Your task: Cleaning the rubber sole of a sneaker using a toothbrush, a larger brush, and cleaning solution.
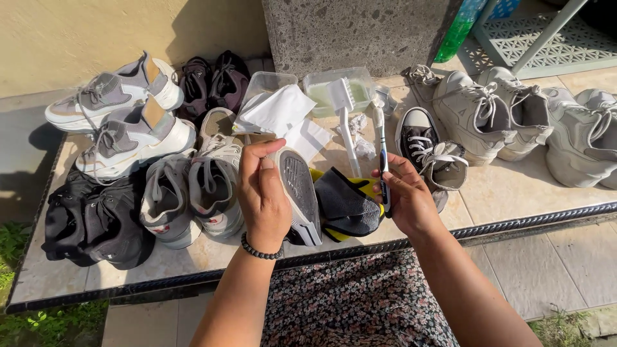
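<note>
Grey-soled shoe [297, 193] in left hand [263, 196]: matt ribbed rubber sole, black cloth upper. Blue-white toothbrush [383, 154] in right hand [406, 196]: glossy plastic. Far: clear plastic tubs [334, 80], smooth; white paper sheets [279, 109]. Tiled tabletop [514, 186]: smooth stone w/ slight sheen.

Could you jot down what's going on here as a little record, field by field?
Left hand: holds a shoe on its side, sole showing
Right hand: holds a toothbrush, bristles up
Between the hands: dark cloth over something yellow
Behind: white long-handled brush, two clear tubs, white papers
Left side: grey and white sneakers, black shoes
Right side: pale sneakers, black high-top
Surface: tiled ledge in sunlight
</note>
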